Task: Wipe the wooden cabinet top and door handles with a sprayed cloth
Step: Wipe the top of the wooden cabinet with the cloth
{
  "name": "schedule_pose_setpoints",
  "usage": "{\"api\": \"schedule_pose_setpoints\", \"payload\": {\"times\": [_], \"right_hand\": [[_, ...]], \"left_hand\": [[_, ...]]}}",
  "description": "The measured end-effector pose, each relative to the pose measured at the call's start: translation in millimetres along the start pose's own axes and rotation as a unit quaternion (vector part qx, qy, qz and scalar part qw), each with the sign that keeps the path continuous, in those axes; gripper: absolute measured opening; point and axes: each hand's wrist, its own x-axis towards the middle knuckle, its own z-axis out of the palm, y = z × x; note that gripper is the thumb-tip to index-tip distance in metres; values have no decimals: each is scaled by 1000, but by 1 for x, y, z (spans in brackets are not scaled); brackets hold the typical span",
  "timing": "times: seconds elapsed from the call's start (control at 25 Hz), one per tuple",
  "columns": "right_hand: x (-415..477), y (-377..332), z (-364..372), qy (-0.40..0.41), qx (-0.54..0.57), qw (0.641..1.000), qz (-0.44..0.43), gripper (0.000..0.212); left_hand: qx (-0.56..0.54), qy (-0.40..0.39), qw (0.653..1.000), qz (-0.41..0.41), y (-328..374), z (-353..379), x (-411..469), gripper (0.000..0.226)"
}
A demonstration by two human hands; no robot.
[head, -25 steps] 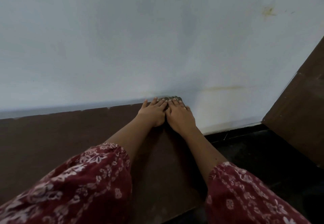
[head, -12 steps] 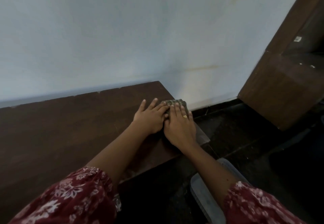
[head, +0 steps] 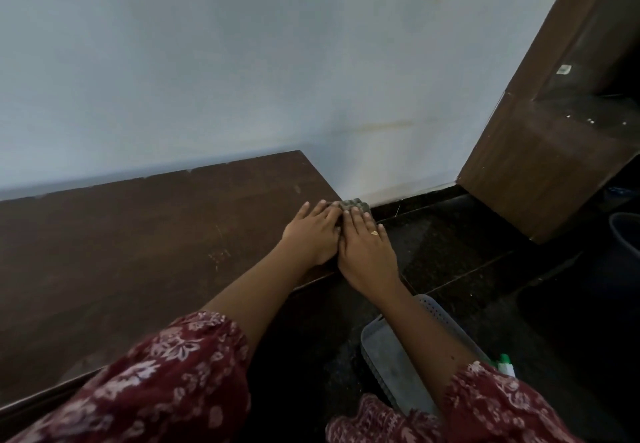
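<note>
The dark wooden cabinet top point(head: 138, 234) runs along the white wall, its right end near mid-frame. A grey-green cloth point(head: 353, 205) lies at that right edge, mostly covered by my fingers. My left hand point(head: 311, 234) and my right hand point(head: 367, 252) lie flat side by side, pressing the cloth against the top. A ring shows on my right hand. The cabinet's door handles are out of sight.
Right of the cabinet is dark tiled floor point(head: 467, 245). A grey perforated basket point(head: 398, 366) sits on it under my right forearm, with a green-capped bottle point(head: 505, 366) beside it. A brown wooden door point(head: 540, 165) stands at the right, a dark bucket rim point(head: 623, 234) beyond.
Both hands slid the cloth together from the back corner by the wall toward me along the cabinet's right edge. The view tilted down, revealing the floor and basket.
</note>
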Motion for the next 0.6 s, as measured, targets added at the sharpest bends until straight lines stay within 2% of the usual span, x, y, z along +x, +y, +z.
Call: {"api": "schedule_pose_setpoints", "payload": {"times": [0.12, 0.32, 0.44, 0.6], "right_hand": [[-12, 0, 2, 8, 10, 1000, 27, 52], [-16, -10, -2, -24, 16, 1000, -6, 51], [-10, -23, -5, -57, 22, 996, -67, 53], [4, -32, -9, -106, 30, 973, -203, 55]], "left_hand": [[1, -14, 1000, 8, 5, 7, -4, 52], [74, 3, 996, -40, 6, 7, -21, 53], [84, -4, 991, -107, -1, 5, -35, 55], [105, 25, 978, -179, -18, 4, -59, 55]]}}
